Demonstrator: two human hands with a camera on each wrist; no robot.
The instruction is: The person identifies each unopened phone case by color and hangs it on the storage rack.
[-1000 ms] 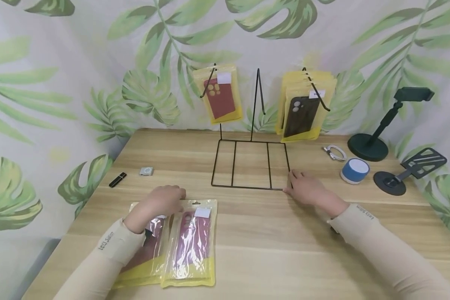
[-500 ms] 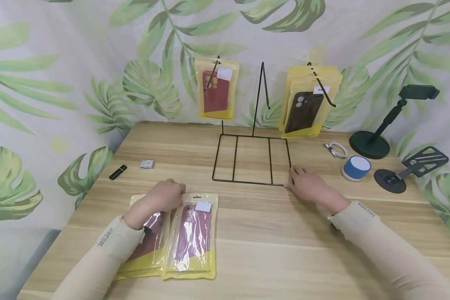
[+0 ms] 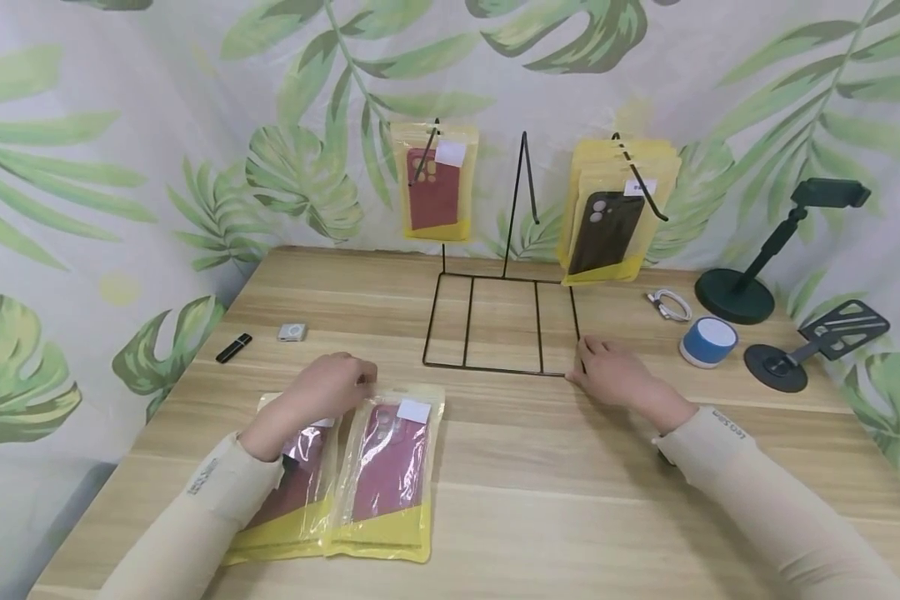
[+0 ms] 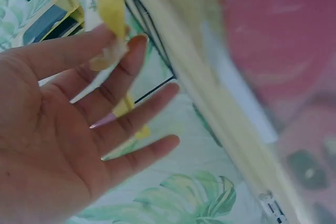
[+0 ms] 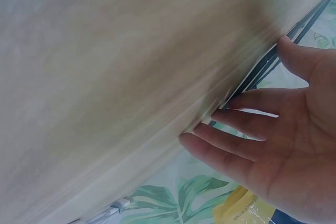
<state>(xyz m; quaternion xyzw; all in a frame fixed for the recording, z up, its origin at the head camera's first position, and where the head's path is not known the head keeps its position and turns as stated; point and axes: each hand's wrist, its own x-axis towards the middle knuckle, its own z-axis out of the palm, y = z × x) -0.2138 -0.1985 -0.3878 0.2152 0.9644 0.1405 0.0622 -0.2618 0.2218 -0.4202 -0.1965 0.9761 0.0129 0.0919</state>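
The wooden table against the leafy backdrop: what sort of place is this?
Possibly a staged shop display: a wire rack hung with bagged phone cases, and a leaf-print backdrop behind the table.

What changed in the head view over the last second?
Left hand raised the top edge of the right tabletop phone-case pouch slightly; the hanging red phone-case pouch swung straighter. Unchanged: right hand at the corner of the wire display rack.

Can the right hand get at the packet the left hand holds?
Probably yes: the right hand rests at a corner of the rack, and only bare tabletop lies between it and the packet.
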